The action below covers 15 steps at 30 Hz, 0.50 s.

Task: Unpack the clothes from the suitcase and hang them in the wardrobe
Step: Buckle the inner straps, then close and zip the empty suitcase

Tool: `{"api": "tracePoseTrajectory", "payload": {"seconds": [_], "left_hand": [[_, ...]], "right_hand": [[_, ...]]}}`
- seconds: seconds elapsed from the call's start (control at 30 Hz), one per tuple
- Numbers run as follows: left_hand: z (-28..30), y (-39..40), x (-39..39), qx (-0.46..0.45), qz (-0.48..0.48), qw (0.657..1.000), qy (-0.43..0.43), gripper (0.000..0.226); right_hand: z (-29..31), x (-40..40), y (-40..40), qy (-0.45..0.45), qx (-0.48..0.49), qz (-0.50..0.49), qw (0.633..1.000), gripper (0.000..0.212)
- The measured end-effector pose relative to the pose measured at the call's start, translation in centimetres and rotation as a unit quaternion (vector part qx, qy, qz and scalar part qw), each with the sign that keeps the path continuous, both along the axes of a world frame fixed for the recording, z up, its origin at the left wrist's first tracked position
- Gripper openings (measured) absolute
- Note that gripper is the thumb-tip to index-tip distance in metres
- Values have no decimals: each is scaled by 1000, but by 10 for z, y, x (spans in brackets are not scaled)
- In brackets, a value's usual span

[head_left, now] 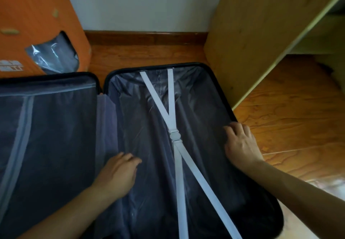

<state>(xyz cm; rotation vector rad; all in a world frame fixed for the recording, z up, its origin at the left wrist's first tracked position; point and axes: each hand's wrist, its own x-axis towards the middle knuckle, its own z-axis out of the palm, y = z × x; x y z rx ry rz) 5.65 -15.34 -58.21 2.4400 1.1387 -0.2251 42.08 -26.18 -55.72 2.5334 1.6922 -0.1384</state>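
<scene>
Both hands, left hand (119, 173) and right hand (240, 143), seemingly loose-fingered, rest in the open suitcase (149, 164) beside its buckled straps (174, 136)

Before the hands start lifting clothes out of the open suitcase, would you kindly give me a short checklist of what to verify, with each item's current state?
1. Suitcase lies fully open: ok.
2. Strap buckle undone: not ok, it is clasped across the right half.
3. Left hand free of load: ok, resting on the plastic-covered contents.
4. Right hand free: ok, at the right rim.
5. Clothes loose under the plastic: cannot tell.
6. Wardrobe within reach: cannot tell.
</scene>
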Motion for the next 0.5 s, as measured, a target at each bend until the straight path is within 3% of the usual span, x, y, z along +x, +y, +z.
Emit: {"api": "tracePoseTrajectory", "payload": {"seconds": [0.13,0.2,0.3,0.37,0.43,0.5], "left_hand": [[-19,-9,-28,86,-45,990,105,45],[-9,-27,-38,28,-24,991,126,57],[33,-60,-44,-79,21,992,101,64],[53,-80,-39,-208,90,971,76,64],[74,-91,-34,-256,177,950,35,61],[96,-96,-29,-299,228,925,50,56]], "right_hand": [[-3,8,-14,71,-125,-100,984,66],[6,17,-21,132,-156,-189,961,59],[-3,41,-33,262,-181,-225,921,44],[-20,52,-33,347,-164,-270,883,46],[12,35,-21,391,-139,-275,867,40],[38,25,-17,408,-129,-299,853,40]]}}
